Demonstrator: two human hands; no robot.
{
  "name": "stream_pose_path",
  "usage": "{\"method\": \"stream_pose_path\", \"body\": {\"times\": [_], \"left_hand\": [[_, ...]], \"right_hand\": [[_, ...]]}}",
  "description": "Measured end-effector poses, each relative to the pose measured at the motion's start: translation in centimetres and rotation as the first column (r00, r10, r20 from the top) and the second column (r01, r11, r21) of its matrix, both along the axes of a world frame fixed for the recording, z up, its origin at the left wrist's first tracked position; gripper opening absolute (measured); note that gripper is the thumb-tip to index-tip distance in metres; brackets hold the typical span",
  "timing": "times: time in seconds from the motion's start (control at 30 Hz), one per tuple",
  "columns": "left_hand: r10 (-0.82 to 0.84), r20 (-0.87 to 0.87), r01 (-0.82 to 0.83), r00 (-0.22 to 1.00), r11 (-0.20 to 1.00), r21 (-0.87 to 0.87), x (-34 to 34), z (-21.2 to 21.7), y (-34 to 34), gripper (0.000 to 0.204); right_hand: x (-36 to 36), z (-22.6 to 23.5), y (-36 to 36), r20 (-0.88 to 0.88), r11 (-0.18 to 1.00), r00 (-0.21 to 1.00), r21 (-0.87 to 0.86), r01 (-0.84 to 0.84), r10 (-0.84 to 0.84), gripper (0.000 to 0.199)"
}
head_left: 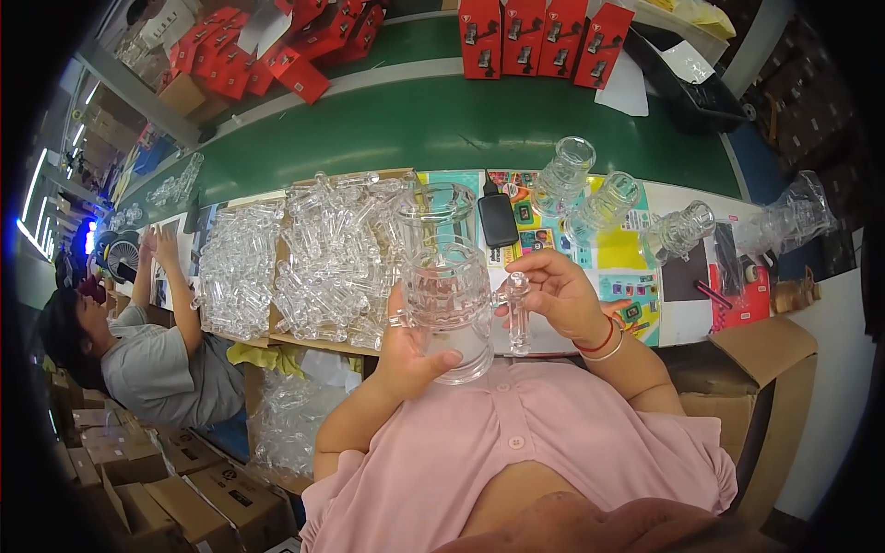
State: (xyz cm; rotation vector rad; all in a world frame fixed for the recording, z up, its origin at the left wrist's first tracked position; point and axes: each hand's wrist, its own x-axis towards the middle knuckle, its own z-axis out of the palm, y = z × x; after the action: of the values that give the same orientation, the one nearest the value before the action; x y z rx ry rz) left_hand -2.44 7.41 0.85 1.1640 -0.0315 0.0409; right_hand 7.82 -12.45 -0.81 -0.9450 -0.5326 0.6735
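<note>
My left hand [412,355] grips the round base of a clear glass vessel [447,290], held upright in front of my chest. My right hand [560,293] pinches a small clear glass tube piece [517,313] against the side arm of the vessel. A wide glass neck [433,207] rises from the vessel's top. Both forearms come up from my pink shirt.
A heap of clear glass tubes [318,253] lies on cardboard to the left. Three ribbed glass pieces [604,205] lie on a colourful mat, beside a black adapter [498,219]. Red boxes [539,37] line the green belt. A person in grey [161,364] works at left. Cardboard boxes [756,364] stand right.
</note>
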Motion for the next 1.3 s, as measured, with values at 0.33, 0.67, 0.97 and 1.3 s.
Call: {"method": "stream_pose_path", "body": {"times": [0.33,0.67,0.97,1.3], "left_hand": [[-0.002,-0.016,0.003,1.0,0.999,0.036,0.2,-0.2,-0.2,0.097],[-0.088,-0.097,0.077,0.991,0.99,-0.118,1.2,-1.7,0.9,0.096],[-0.445,-0.026,0.253,0.895,0.457,0.853,-0.9,-2.6,2.5,0.068],[-0.023,-0.092,0.054,0.995,0.934,0.353,-0.9,-1.9,-0.7,0.047]], "right_hand": [[-0.3,0.3,-0.2,0.203,0.994,0.974,-0.03,0.104,-0.096,0.038],[0.6,2.8,0.3,0.677,0.956,0.728,-0.129,0.265,-0.111,0.052],[-3.4,0.8,2.9,0.486,0.987,0.864,0.012,-0.161,0.135,0.049],[-5.3,0.7,2.2,0.751,0.981,0.642,0.193,0.008,-0.153,0.049]]}}
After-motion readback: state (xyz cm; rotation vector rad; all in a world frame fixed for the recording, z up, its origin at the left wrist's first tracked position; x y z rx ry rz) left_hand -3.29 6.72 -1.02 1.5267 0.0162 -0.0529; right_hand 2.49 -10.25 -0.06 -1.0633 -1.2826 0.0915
